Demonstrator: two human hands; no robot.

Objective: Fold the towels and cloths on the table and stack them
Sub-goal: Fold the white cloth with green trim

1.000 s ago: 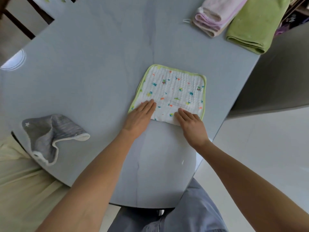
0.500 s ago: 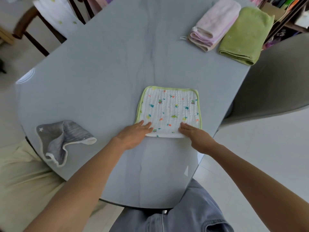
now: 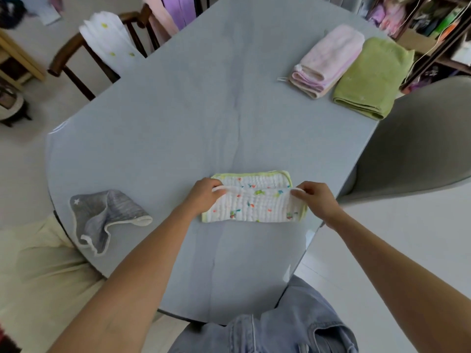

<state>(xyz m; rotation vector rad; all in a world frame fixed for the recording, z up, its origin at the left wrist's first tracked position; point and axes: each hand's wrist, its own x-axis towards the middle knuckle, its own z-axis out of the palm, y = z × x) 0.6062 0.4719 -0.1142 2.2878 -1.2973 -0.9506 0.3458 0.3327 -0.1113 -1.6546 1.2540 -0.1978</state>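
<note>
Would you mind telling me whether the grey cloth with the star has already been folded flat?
No, the grey cloth lies crumpled and open near the table edge, while both hands work on the printed cloth.

- Home, a dining or living room.
- Grey oval table [image 3: 178, 128] with a wooden chair [image 3: 76, 59] at its far side, cloths draped over the chair back.
- Cluttered shelf [image 3: 438, 29] at far right, stuffed with colourful household items.
- Folded towels [image 3: 356, 72] on the table; pale tiled floor [image 3: 382, 250].
</note>
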